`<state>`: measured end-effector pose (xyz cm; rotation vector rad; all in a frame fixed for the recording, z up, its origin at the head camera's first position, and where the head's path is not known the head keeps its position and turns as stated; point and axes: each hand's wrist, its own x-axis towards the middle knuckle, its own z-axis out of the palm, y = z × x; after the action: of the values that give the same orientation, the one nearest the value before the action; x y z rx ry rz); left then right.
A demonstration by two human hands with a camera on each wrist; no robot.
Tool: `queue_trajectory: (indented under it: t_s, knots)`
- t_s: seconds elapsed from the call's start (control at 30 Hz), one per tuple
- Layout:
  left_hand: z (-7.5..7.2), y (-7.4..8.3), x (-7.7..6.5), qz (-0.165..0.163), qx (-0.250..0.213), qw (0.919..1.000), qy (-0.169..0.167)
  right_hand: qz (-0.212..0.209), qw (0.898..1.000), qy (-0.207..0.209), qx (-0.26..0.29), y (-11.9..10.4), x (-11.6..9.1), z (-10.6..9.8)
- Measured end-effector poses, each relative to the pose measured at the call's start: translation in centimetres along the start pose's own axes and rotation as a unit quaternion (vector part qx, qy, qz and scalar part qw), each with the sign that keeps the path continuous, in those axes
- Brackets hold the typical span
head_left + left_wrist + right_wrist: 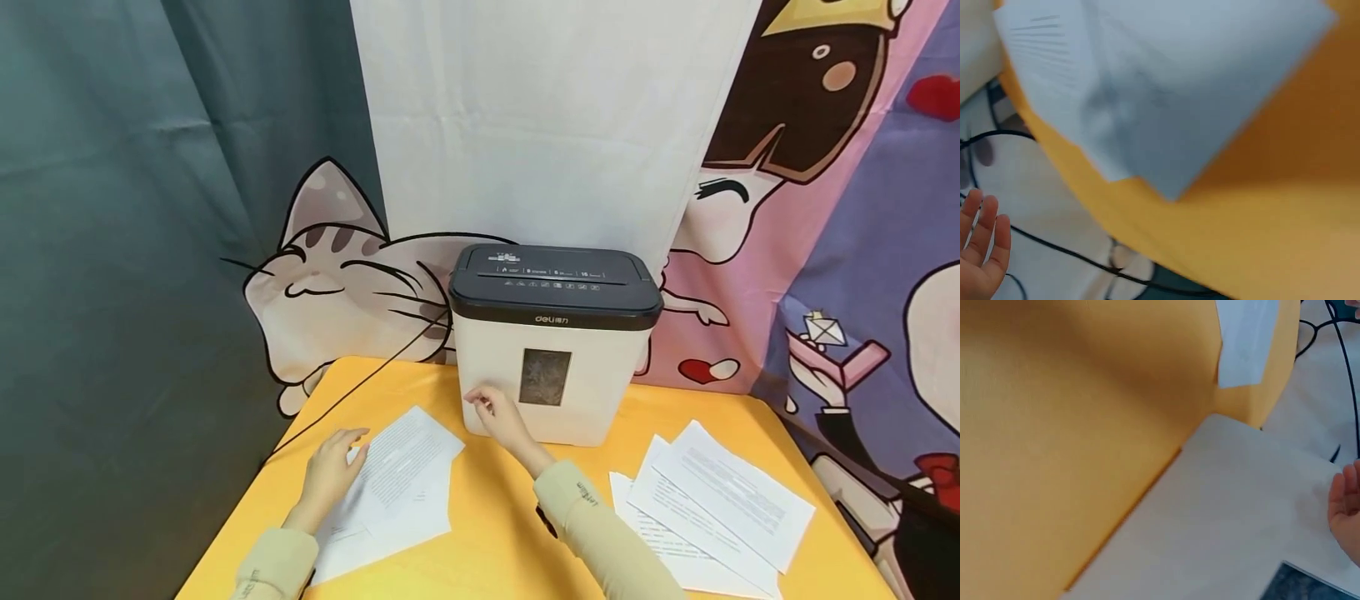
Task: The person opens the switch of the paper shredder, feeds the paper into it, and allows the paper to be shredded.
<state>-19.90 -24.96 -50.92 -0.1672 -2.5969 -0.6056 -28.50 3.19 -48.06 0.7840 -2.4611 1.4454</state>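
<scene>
A white paper shredder [489,358] with a dark top stands upright at the back of the table, its feed slot bare of paper. My right hand [506,421] hovers before the shredder's lower front, left of the small dark window [545,377], with loosely bent fingers and nothing in them. Over the left edge of a few loose printed sheets [408,475] is my left hand [330,475], thumb and fingers spread apart, holding nothing. The left wrist view shows these sheets [1166,112] overlapping, with the left hand's fingers [1002,240] off to the side.
Several more printed sheets [731,500] lie fanned out on the right of the yellow table [517,508]. A thin black cable [352,390] runs from the shredder past the table's left edge. Cartoon-printed curtains [555,125] hang close behind.
</scene>
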Motion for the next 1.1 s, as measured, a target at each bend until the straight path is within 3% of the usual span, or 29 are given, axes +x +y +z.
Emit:
queue_trajectory:
  t_s: [0.17,0.23,0.33,0.43,0.47,0.53,0.6,0.7,0.8,0.93,1.0,1.1]
  knots:
    - [0.3,-1.7,-1.0,-0.049,-0.018,0.9978,-0.041,0.047,0.996,-0.062,0.042,1.3,-0.1,1.4]
    - [0.3,-2.2,-1.2,-0.076,-0.033,0.9949,-0.057,0.043,0.995,-0.076,0.048,2.7,-0.1,2.4]
    - [0.2,-2.7,-1.4,-0.111,-0.057,0.9885,-0.085,0.045,0.991,-0.103,0.065,7.7,0.0,4.9]
    - [0.0,-2.9,-1.8,-0.126,-0.065,0.9832,-0.114,0.029,0.99,-0.109,0.082,13.9,-0.4,7.5]
    - [0.0,-3.0,-1.9,-0.125,-0.064,0.9824,-0.123,0.051,0.987,-0.118,0.094,14.8,-0.6,7.8]
    - [0.1,-3.1,-2.0,-0.122,-0.059,0.9814,-0.136,0.094,0.981,-0.127,0.11,13.6,-1.2,7.3]
    - [0.2,-3.3,-2.1,-0.124,-0.055,0.9801,-0.145,0.156,0.971,-0.141,0.116,10.5,-1.7,6.0]
    - [0.5,-3.5,-2.2,-0.143,-0.061,0.9752,-0.157,0.195,0.959,-0.151,0.138,8.2,-2.6,5.3]
    - [0.6,-3.7,-2.3,-0.176,-0.086,0.9672,-0.162,0.17,0.963,-0.132,0.164,12.9,-2.8,7.9]
    - [1.4,-3.7,-2.3,-0.201,-0.095,0.9608,-0.167,0.192,0.961,-0.101,0.175,20.7,-2.5,12.3]
    - [1.9,-3.7,-2.3,-0.208,-0.076,0.9592,-0.175,0.217,0.956,-0.096,0.171,23.0,-2.4,13.7]
    - [2.5,-3.5,-2.1,-0.222,-0.043,0.9552,-0.191,0.21,0.953,-0.093,0.196,24.1,-2.4,14.5]
